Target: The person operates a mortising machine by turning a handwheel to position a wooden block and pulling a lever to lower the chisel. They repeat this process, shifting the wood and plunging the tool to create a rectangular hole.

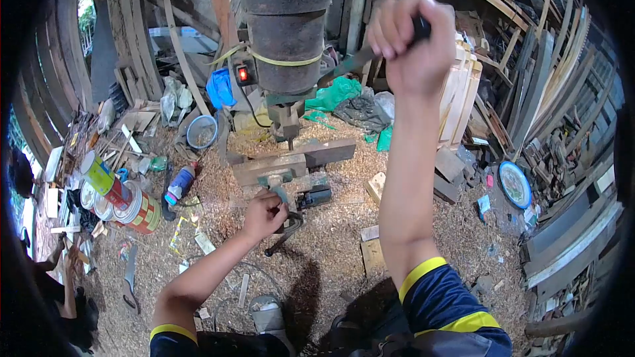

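My right hand [417,43] is raised high at the upper right, its fingers wrapped round the black grip of a long lever [357,61]. That lever runs left to the mortising machine [286,33], which has a dark, rusty motor housing. The machine's bit [290,143] points down just above a piece of wood [331,153] held in the vise [274,178]. Lower down, my left hand [264,215] is closed at the front of the vise, on its dark curved handwheel [290,226]. My fingers partly hide the wheel.
Wood shavings cover the floor. Paint buckets [142,208], a bottle [180,184] and a handsaw [129,277] lie left. A switch [243,73] glows red beside the motor. Stacked planks [562,86] and a round basin [515,185] stand right. Another person [66,291] is at far left.
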The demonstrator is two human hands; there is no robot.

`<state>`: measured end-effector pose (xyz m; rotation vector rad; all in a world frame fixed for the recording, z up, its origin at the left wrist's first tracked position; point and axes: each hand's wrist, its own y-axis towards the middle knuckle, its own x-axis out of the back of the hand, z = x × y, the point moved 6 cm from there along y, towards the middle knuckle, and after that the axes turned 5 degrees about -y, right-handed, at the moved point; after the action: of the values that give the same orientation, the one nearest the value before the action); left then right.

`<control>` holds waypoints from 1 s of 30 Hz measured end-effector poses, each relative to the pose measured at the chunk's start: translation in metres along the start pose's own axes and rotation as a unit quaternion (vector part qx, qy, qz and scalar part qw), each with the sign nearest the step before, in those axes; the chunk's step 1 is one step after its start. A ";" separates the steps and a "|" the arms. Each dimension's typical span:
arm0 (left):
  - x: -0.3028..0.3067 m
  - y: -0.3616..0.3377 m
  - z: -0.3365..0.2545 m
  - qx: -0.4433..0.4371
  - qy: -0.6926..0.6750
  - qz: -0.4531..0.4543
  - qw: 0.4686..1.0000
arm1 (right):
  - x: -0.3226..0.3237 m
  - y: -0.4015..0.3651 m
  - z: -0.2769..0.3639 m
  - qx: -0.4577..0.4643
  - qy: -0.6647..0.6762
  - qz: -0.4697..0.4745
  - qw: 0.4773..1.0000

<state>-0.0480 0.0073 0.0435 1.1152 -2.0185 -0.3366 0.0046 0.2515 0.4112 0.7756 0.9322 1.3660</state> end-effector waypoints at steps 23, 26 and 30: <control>0.002 0.004 -0.008 -0.010 0.033 0.017 0.999 | -0.003 -0.081 0.011 0.097 -0.029 0.000 0.995; 0.003 0.005 -0.006 -0.009 0.031 0.014 0.999 | 0.000 -0.066 0.006 0.063 -0.010 0.022 0.998; 0.002 0.004 -0.006 -0.017 0.021 0.011 1.000 | 0.003 -0.026 0.001 0.012 -0.010 0.022 1.000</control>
<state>-0.0465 0.0090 0.0511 1.0685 -1.9806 -0.3331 0.0172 0.2530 0.3879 0.8299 0.9228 1.3853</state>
